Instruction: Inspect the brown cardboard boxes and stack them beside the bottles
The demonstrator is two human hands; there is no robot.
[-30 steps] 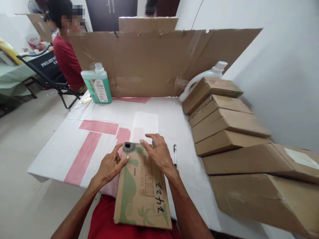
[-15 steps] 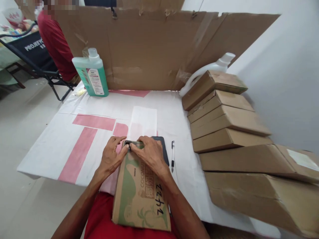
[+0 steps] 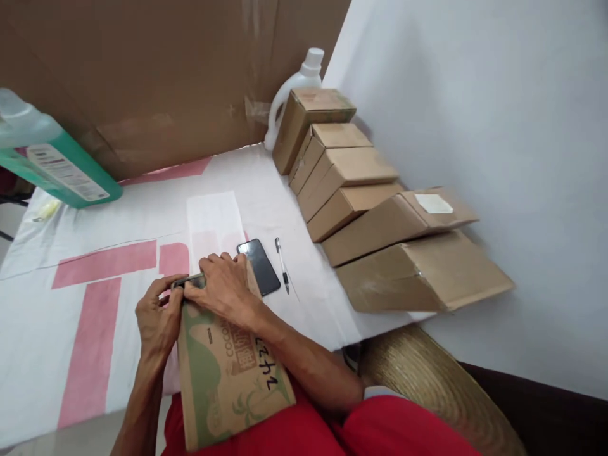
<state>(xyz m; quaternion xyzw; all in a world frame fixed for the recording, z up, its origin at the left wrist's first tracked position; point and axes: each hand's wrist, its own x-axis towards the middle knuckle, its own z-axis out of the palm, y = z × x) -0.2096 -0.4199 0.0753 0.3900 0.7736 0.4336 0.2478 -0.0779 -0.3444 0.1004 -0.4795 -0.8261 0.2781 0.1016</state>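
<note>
A brown and green cardboard box (image 3: 228,386) slants from my lap up to the table, with printed lettering, a palm drawing and handwritten digits on its upper face. My left hand (image 3: 159,320) grips the far left corner, thumb and fingers closed on the edge. Across the far end lies my right hand (image 3: 223,288), its fingers bent over the edge and its thumb close to the left thumb. Between the thumbs shows a dark gap in the end of the box; what is inside cannot be made out. Beyond the right hand lies a black phone (image 3: 259,266).
A pen (image 3: 282,266) lies right of the phone, a white paper sheet (image 3: 216,212) behind it. Several cardboard boxes (image 3: 375,244) line the right side. A green liquid bottle (image 3: 61,164) and a white jug (image 3: 297,82) stand before the cardboard screen (image 3: 156,82).
My view has swung right, so the table and box appear further left. Both hands stay at the box's far end. The phone now shows more fully.
</note>
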